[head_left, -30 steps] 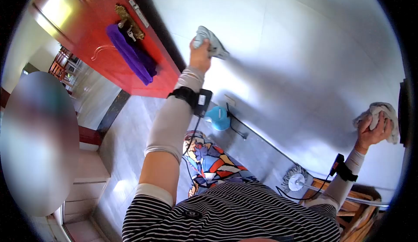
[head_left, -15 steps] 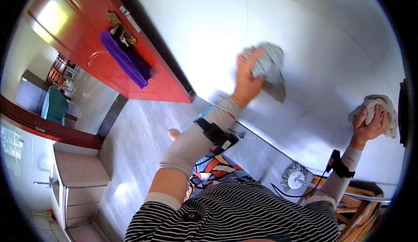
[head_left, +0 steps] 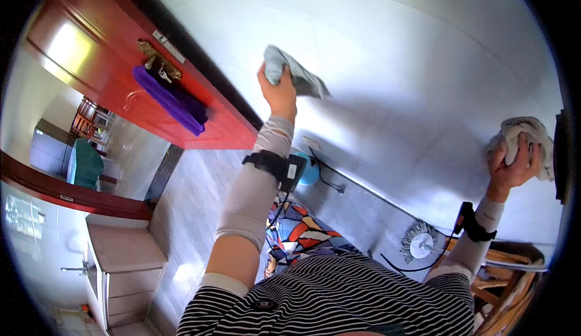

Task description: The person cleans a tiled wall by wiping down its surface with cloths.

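Observation:
My left hand (head_left: 279, 94) grips a grey-green cloth (head_left: 305, 82) against the pale tiled wall (head_left: 387, 52), a short way right of the red door's edge. A loose corner of that cloth trails to the right. On the far right, my right hand (head_left: 514, 165) is closed around a second, crumpled grey cloth (head_left: 525, 131), also at the wall. Both forearms wear light sleeves with black strapped devices.
A red door (head_left: 91, 45) stands open at left, a purple cloth (head_left: 169, 101) hanging from its handle. Below are a blue round object (head_left: 307, 169), a power cord (head_left: 327, 176), a mop head (head_left: 419, 245) and a wooden chair (head_left: 502, 278). A cabinet (head_left: 130, 248) stands lower left.
My left hand has swept left along the wall with its cloth, towards the door. My right hand stays in nearly the same place. The view has shifted slightly.

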The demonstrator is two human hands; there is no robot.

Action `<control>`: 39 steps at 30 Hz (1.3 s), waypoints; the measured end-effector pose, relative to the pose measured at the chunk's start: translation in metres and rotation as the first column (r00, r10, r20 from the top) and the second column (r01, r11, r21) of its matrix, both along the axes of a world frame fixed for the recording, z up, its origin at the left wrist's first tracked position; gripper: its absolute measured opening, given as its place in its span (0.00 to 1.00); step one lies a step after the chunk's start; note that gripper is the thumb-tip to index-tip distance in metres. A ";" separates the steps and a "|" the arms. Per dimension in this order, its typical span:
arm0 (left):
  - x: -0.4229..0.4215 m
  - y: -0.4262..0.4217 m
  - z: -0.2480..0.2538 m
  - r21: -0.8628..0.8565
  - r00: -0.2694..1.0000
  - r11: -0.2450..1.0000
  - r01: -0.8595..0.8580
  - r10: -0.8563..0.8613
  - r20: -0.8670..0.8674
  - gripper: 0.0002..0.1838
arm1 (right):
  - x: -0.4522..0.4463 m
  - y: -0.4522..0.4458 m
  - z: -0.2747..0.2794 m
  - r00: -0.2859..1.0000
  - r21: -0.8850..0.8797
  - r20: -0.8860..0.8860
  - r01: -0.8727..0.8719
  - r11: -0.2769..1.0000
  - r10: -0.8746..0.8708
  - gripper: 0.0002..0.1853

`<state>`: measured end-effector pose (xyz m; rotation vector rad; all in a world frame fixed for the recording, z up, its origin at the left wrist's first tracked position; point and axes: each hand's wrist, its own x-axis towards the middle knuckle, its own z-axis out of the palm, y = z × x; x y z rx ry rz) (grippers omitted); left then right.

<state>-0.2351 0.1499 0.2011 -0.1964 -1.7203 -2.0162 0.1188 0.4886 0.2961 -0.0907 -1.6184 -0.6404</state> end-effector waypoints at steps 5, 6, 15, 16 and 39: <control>0.033 0.015 -0.073 0.247 0.835 0.918 0.311 -0.388 0.391 0.14 | -0.001 -0.001 0.002 1.000 0.022 0.000 0.001 1.000 -0.001 0.20; 0.039 0.020 -0.081 0.318 0.781 0.895 0.313 -0.433 0.450 0.13 | -0.001 -0.001 0.003 1.000 0.012 -0.001 -0.010 1.000 0.010 0.20; 0.059 0.015 0.025 0.171 0.900 0.918 0.358 -0.388 0.198 0.32 | -0.002 0.000 0.000 1.000 -0.007 -0.014 -0.008 1.000 0.008 0.20; 0.043 0.008 0.038 0.216 0.926 0.919 0.331 -0.360 0.116 0.36 | -0.002 0.001 0.000 1.000 -0.001 -0.015 -0.006 1.000 0.006 0.20; 0.126 0.069 -0.019 -0.897 0.381 0.430 -0.103 -0.816 -0.435 0.26 | -0.001 -0.007 0.002 0.999 -0.050 -0.002 -0.034 0.998 0.034 0.22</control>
